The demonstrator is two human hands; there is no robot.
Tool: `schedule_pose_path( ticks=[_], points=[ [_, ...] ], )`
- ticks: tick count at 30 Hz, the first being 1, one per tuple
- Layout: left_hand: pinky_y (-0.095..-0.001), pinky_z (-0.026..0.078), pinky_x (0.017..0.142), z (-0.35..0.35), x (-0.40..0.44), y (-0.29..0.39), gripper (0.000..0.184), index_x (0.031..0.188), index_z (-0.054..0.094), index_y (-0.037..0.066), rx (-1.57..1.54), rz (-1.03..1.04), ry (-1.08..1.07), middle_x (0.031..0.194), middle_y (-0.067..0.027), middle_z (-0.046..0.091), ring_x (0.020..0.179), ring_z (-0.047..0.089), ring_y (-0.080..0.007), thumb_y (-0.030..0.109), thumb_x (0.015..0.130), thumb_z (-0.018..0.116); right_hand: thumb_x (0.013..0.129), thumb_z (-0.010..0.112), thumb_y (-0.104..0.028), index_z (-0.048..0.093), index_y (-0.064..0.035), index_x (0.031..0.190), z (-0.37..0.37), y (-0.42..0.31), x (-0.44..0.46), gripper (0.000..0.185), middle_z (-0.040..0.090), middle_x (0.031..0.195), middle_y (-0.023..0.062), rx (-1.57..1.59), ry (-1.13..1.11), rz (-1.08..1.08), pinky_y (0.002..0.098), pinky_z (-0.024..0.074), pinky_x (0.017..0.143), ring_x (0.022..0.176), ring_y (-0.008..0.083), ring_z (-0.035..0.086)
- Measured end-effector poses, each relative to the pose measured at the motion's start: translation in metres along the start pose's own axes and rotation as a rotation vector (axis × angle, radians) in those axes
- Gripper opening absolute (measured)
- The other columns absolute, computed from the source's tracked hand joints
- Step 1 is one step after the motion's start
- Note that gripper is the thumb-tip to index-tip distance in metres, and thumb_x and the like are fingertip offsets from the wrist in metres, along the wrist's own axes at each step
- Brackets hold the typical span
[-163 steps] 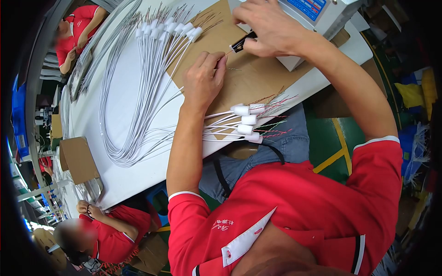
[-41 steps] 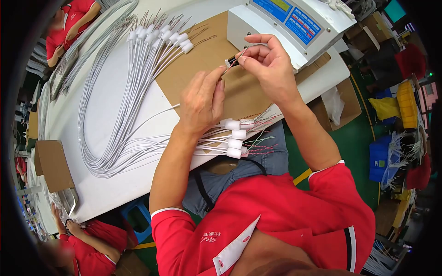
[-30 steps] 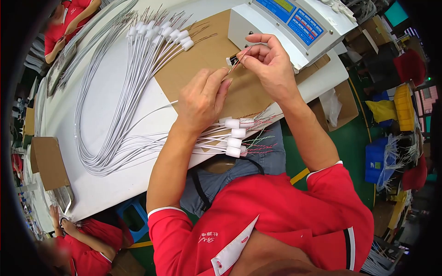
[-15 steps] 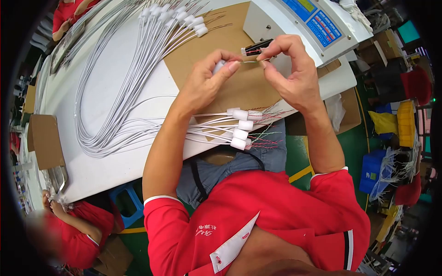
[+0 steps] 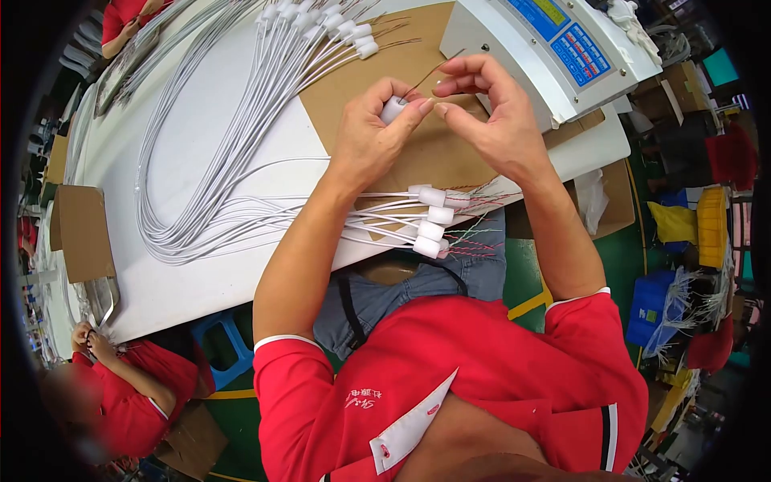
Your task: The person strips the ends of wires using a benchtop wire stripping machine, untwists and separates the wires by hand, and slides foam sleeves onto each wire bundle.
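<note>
My left hand (image 5: 377, 128) pinches a cable by its white cylindrical end piece (image 5: 393, 110), over the brown cardboard sheet (image 5: 409, 165). A thin brownish wire (image 5: 431, 75) sticks out of that end and slants up to the right. My right hand (image 5: 498, 116) is close beside it, thumb and index fingertips slightly apart with nothing visible between them. Under my left wrist lies a group of white cables whose white cylindrical ends (image 5: 431, 229) show red and green twisted wires. A larger bundle of cable ends (image 5: 325, 28) lies at the back.
A machine with a blue keypad (image 5: 580, 56) stands at the back right. Long white cables (image 5: 165, 217) curve across the white table (image 5: 181, 293). A cardboard box piece (image 5: 83, 233) is at the left. Co-workers in red sit at left (image 5: 148, 394) and top left (image 5: 120, 24).
The fingertips of my right hand have parted from the wires stretched between my hands. A brownish wire now points up freely from the cable end. The black object beside my right hand no longer shows.
</note>
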State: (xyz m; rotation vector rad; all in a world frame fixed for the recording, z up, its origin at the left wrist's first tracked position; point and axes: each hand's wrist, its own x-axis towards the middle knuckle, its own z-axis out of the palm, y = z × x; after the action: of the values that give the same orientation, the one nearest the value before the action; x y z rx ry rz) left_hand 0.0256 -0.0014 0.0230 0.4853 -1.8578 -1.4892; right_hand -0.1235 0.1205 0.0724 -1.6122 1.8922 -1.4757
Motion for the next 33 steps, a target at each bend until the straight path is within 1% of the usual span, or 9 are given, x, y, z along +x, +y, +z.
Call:
schedule_pose_path(
  ticks=[3,6,9,12,15,18,21,27,33],
  points=[
    [-0.0242,0.041,0.058,-0.002,0.0,0.0,0.023,0.095,0.069,0.002,-0.091,-0.091,0.01,0.074,0.0024,0.06,0.067,0.049,-0.0057,0.024,0.095,0.077,0.089,0.075,-0.015,0.068,-0.0047,0.115,0.0,0.004,-0.004,0.029,0.075,0.1,0.0049,-0.061,0.024,-0.029,0.0295,0.0538,0.075,0.092,0.0139,0.07],
    [-0.0273,0.043,0.057,-0.004,0.001,-0.004,0.018,0.094,0.07,0.003,-0.026,0.005,0.014,0.076,0.0,0.063,0.064,0.052,-0.0079,0.02,0.095,0.077,0.09,0.077,-0.015,0.072,-0.0013,0.105,-0.009,0.005,-0.005,0.021,0.076,0.094,0.0068,-0.058,-0.038,0.049,0.0298,0.0545,0.076,0.086,0.0156,0.071],
    [-0.033,0.046,0.057,-0.007,0.001,0.003,0.012,0.095,0.072,0.005,0.2,0.297,0.034,0.08,-0.0043,0.066,0.062,0.058,-0.0154,0.015,0.092,0.078,0.091,0.077,-0.015,0.074,0.0006,0.099,-0.019,0.001,-0.005,0.018,0.075,0.09,0.0096,-0.12,-0.076,-0.009,0.0307,0.0553,0.076,0.082,0.0178,0.072],
    [-0.0368,0.051,0.061,-0.012,0.003,0.004,0.01,0.096,0.073,0.006,0.552,0.62,0.013,0.084,-0.0086,0.067,0.065,0.062,-0.024,0.01,0.089,0.078,0.089,0.078,-0.01,0.075,-0.0012,0.102,-0.027,0.002,-0.001,0.016,0.074,0.091,0.0066,-0.155,-0.123,-0.026,0.0294,0.0528,0.076,0.081,0.0145,0.066],
    [-0.0359,0.053,0.063,-0.009,0.003,0.002,0.012,0.099,0.074,0.005,0.608,0.644,0.006,0.084,-0.009,0.066,0.068,0.064,-0.0269,0.008,0.088,0.077,0.088,0.077,-0.011,0.075,-0.0011,0.1,-0.036,0.003,0.006,0.016,0.072,0.088,0.0087,-0.227,-0.16,-0.055,0.0312,0.053,0.073,0.079,0.0185,0.067],
    [-0.0343,0.053,0.064,0.003,0.004,-0.007,0.012,0.101,0.074,0.004,0.466,0.537,0.03,0.083,-0.0098,0.066,0.069,0.065,-0.0251,0.005,0.089,0.076,0.089,0.073,-0.014,0.073,-0.0003,0.094,-0.042,0.01,0.016,0.015,0.073,0.09,0.0152,-0.387,-0.25,-0.2,0.04,0.0557,0.075,0.082,0.032,0.07],
    [-0.0262,0.05,0.065,0.01,-0.001,-0.013,0.016,0.109,0.075,0.003,0.333,0.273,-0.045,0.087,-0.0066,0.068,0.073,0.062,-0.0127,0.005,0.093,0.074,0.088,0.07,-0.013,0.072,-0.0015,0.092,-0.044,0.014,0.018,0.012,0.072,0.091,0.0165,-0.501,-0.275,-0.283,0.0444,0.054,0.079,0.088,0.0361,0.068],
    [-0.0224,0.048,0.072,0.014,-0.003,-0.014,0.022,0.112,0.074,0.001,0.197,0.047,-0.003,0.091,-0.0012,0.07,0.081,0.058,-0.007,0.009,0.092,0.078,0.088,0.069,-0.013,0.071,-0.0022,0.09,-0.046,0.017,0.018,0.011,0.072,0.089,0.0156,-0.527,-0.325,-0.275,0.0452,0.053,0.081,0.09,0.0353,0.068],
    [-0.0215,0.047,0.073,0.013,-0.003,-0.016,0.02,0.11,0.075,0.0,0.149,0.06,-0.001,0.093,-0.0007,0.07,0.083,0.057,-0.006,0.009,0.093,0.078,0.088,0.069,-0.014,0.071,-0.0019,0.091,-0.043,0.022,0.017,0.013,0.072,0.088,0.0156,-0.502,-0.309,-0.261,0.0445,0.0531,0.08,0.089,0.0352,0.068]
  ],
)
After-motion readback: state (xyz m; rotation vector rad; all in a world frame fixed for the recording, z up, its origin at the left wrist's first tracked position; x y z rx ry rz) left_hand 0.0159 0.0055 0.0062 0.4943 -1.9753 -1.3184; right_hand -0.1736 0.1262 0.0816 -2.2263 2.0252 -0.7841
